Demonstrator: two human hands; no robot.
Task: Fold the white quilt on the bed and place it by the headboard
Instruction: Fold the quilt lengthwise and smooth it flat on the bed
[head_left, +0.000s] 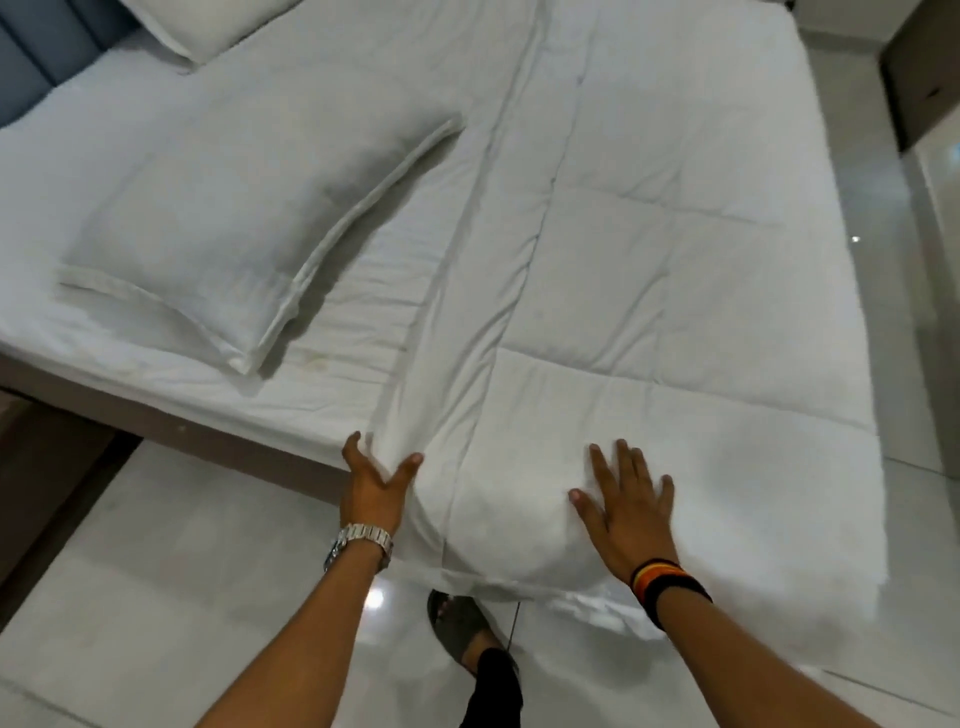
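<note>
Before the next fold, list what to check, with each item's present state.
1. Left hand grips the quilt at its left edge: cannot tell, fingers partly hidden.
2. Right hand flat on the quilt: ok.
3. Layers aligned: not ok, left edges look staggered.
4. Whole quilt on the bed: not ok, near end overhangs.
5. Way to the headboard clear: not ok, a pillow lies between.

The far pillow and headboard run off the top edge.

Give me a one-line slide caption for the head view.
Folding: left hand grips the folded edge of the white quilt; right hand presses flat on top.
</note>
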